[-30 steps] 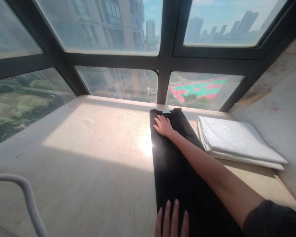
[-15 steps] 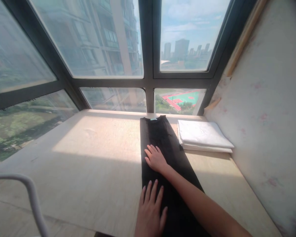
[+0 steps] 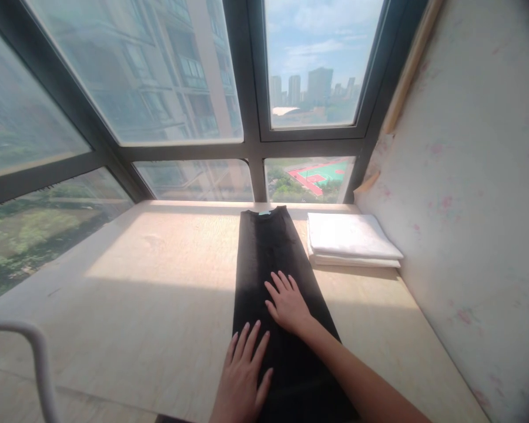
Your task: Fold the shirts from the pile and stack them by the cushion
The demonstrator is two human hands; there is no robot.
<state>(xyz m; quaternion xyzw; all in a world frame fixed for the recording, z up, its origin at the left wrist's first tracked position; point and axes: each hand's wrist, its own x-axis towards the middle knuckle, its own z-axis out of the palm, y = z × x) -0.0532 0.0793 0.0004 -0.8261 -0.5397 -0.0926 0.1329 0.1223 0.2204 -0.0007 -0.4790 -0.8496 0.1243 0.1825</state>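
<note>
Since a second ago the right hand point(image 3: 286, 302) has come from close to the labelled far edge of the black garment point(image 3: 268, 247) to a nearer stretch of it, fingers spread, while the left hand point(image 3: 244, 370) lies by the garment's left edge, its grip likewise spread and pinching nothing. The garment lies lengthwise on the surface point(image 3: 167, 247), just left of the folded white cloths point(image 3: 352, 235); a palm dragged with too much pressure could ruck the fabric or skew its edges.

black garment point(image 3: 268, 247): near end cut off | pale tube point(image 3: 41, 364): cut off | label point(image 3: 264, 213): illegible
</note>
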